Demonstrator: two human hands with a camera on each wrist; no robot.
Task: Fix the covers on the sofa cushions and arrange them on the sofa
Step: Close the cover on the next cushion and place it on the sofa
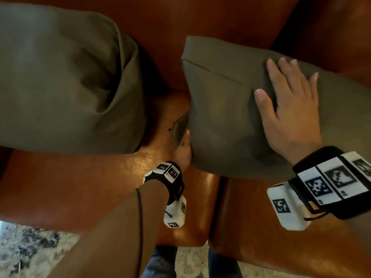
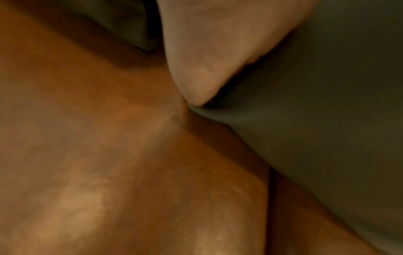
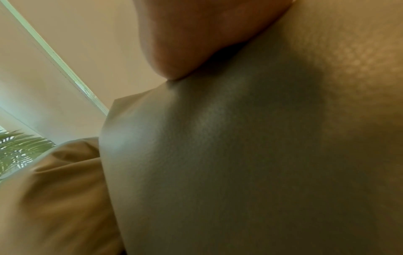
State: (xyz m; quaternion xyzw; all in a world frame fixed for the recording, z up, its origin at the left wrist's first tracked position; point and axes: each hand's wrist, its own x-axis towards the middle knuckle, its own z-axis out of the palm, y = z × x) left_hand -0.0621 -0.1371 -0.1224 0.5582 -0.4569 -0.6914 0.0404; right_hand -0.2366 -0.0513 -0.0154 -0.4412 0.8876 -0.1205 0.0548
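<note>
Cushion (image 1: 230, 117) is pressed flat by the spread right hand (image 1: 291, 109); left hand (image 1: 183, 149) grasp cannot be told. Plant (image 3: 19, 148) is shown only by right wrist view.

Mottled grey-and-cream floor (image 1: 30, 245) below; in the right wrist view, a beige wall (image 3: 91, 38), pale window frame (image 3: 65, 67) and green palm fronds (image 3: 19, 146)

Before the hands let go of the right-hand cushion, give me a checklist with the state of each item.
1. Right hand flat on the right cushion: ok.
2. Left hand at its lower left corner: ok; grip cannot tell.
3. Cover closed along the seam: cannot tell.
4. Right cushion against the sofa back: cannot tell.
5. Left cushion smooth: not ok, deep folds.
</note>
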